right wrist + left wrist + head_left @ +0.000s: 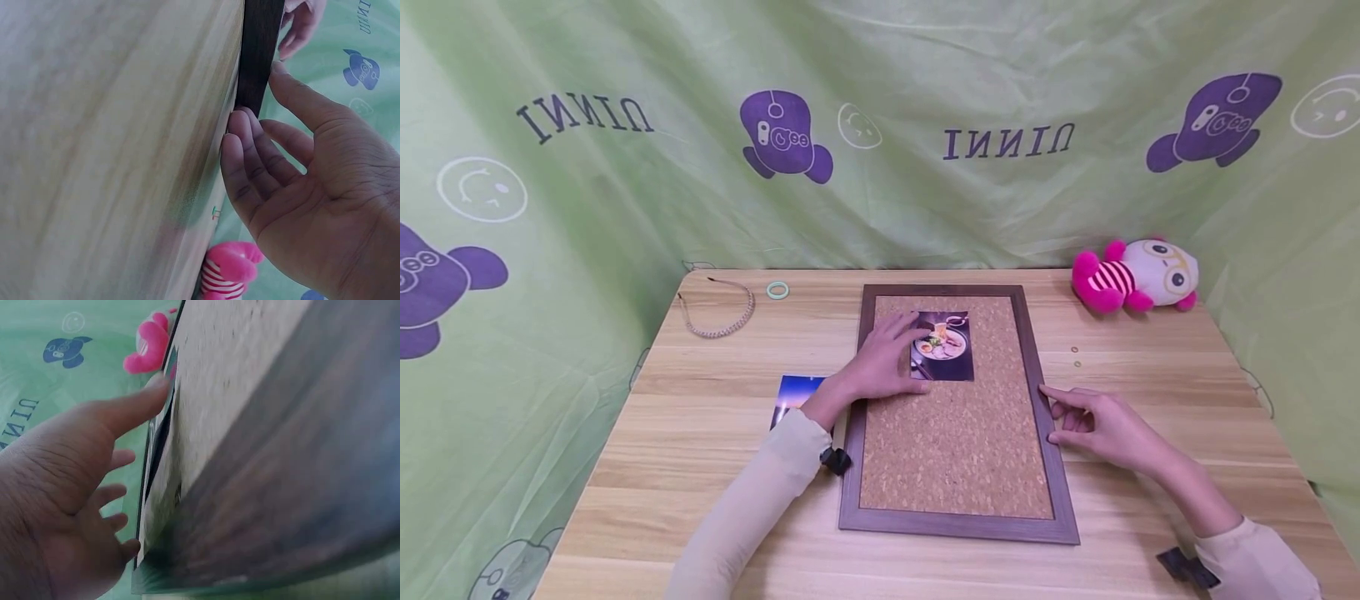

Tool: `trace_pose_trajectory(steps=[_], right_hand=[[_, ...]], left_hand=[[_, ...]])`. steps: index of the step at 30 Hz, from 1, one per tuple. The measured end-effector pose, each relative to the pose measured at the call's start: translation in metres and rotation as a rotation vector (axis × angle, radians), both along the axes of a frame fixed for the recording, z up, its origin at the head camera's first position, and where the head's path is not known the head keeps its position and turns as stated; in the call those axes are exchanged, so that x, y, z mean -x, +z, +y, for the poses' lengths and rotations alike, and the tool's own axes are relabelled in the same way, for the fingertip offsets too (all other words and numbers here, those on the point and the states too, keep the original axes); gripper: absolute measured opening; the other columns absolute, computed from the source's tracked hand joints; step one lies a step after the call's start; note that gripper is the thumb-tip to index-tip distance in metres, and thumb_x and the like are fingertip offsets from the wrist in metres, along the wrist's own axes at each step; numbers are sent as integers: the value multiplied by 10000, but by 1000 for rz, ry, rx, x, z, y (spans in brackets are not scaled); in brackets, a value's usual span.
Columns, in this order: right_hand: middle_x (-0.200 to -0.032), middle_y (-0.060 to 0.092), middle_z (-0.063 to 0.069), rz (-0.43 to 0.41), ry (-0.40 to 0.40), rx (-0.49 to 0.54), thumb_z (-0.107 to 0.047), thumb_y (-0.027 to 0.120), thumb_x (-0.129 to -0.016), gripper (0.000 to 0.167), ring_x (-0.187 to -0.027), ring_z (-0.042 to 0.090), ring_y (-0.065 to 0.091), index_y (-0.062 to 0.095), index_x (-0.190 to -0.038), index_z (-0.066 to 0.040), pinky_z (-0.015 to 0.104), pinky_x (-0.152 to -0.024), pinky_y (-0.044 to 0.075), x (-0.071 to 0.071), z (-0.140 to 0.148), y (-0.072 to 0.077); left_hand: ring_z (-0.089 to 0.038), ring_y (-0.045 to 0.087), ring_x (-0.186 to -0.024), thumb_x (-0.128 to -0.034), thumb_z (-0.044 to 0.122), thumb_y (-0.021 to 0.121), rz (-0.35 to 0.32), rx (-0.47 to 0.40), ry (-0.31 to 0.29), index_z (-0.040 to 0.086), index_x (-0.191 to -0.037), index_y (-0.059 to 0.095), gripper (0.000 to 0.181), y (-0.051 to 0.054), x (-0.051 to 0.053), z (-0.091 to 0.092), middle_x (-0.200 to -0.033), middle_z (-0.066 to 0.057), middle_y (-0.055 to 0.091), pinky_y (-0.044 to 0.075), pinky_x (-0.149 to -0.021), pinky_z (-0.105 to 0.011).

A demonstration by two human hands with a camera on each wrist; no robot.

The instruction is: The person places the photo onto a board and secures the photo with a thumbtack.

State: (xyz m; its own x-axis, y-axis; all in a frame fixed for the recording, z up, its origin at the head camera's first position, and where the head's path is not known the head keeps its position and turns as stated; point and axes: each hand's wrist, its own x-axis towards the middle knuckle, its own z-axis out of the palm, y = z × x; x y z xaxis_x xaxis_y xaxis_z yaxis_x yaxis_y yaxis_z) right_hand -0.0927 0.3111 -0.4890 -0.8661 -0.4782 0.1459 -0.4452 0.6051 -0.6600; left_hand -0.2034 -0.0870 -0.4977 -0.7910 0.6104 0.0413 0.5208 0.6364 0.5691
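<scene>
A cork board [955, 458] in a dark wooden frame [955, 527] lies flat on the table. On its upper part sits a photo of a ramen bowl [951, 367]. My left hand [883, 362] reaches over the frame's left side, fingers spread at the photo's left edge and thumb near its lower left corner. In the left wrist view the photo's near edge looks slightly raised. My right hand [1101, 425] touches the right side of the frame with index finger and thumb, the other fingers loosely bent. Partly under my left forearm lies a blue photo [793, 396].
At the table's back left are a beaded headband [730, 328] and a mint-green ring [777, 290]. A pink and white plush toy [1138, 275] lies at the back right. Two tiny rings [1075, 350] rest right of the frame. A green curtain [910, 208] encloses the table.
</scene>
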Motion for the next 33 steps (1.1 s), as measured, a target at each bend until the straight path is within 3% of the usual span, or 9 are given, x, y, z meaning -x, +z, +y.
trace_pose_trajectory(steps=[3, 5, 10, 18, 24, 33], right_hand=[[-957, 732, -64, 2, -1, 1, -103, 982, -816, 696, -751, -35, 604, 687, -1407, 114, 218, -621, 582, 0, 0, 0], [-955, 727, -68, 3, 0, -1, -104, 981, -817, 697, -753, -36, 603, 686, -1411, 112, 219, -622, 582, 0, 0, 0], [-952, 716, -80, 2, -5, -9, -103, 982, -815, 701, -758, -38, 603, 686, -1415, 106, 221, -627, 587, -1, 1, 1], [-986, 736, -82, -43, -29, -88, -179, 954, -873, 666, -802, -28, 616, 690, -1428, 78, 233, -687, 600, 2, 0, 5], [-933, 779, -27, -35, -136, -116, -85, 888, -927, 461, -798, 27, 674, 738, -1327, 89, 240, -715, 622, 14, 7, 13], [-927, 800, 152, -31, -349, -41, 20, 877, -901, 269, -740, 3, 644, 775, -1142, 83, 169, -648, 566, 35, 26, 14]], left_hand=[[-431, 32, -1714, -912, 524, 879, -27, 67, -66, 119, -1729, 386, 1036, 5, 1, -4, -1858, -138, 140, 20, -1369, -647], [-412, 23, -1718, -935, 542, 847, -30, 88, -84, 120, -1742, 357, 1035, 4, 2, -6, -1858, -125, 138, 7, -1376, -620], [-368, 60, -1722, -996, 524, 785, -24, 120, -102, 119, -1735, 380, 934, 1, 3, -8, -1845, -116, 203, -8, -1394, -546], [-345, 64, -1725, -1030, 491, 758, -28, 128, -99, 141, -1729, 402, 859, 1, 3, -11, -1843, -94, 225, 17, -1394, -553], [-348, 70, -1724, -1037, 503, 740, -23, 142, -103, 147, -1736, 387, 860, 0, 4, -11, -1843, -96, 221, 13, -1397, -533], [-378, 103, -1718, -1039, 478, 744, -24, 122, -99, 126, -1724, 411, 839, 4, 2, -11, -1834, -120, 254, 46, -1397, -557]])
